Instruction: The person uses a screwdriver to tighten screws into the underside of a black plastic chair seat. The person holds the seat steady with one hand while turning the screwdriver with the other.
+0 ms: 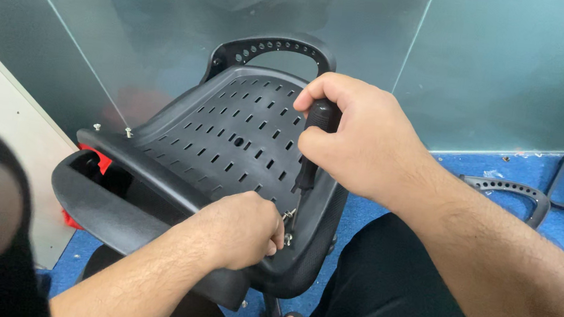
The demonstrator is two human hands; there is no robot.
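Nearest, left hand pinching a screw at the near rim of the black chair seat. Above, right hand fisted round the screwdriver, tip seated (barely started). Farther, two screws upright, undriven.

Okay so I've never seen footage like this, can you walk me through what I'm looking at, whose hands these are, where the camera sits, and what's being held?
The single picture comes from a camera worn on a person's head, looking down, so both arms are that person's own; no machine is involved. The right hand grips the black handle of a screwdriver, held upright with its tip down near the edge of a black plastic chair shell full of small slots. The left hand pinches a small metal screw right at that tip. Two more screws stand on the shell's far left edge. The floor is a blue carpet, where a curved black chair part lies to the right. Frosted glass panels stand behind.
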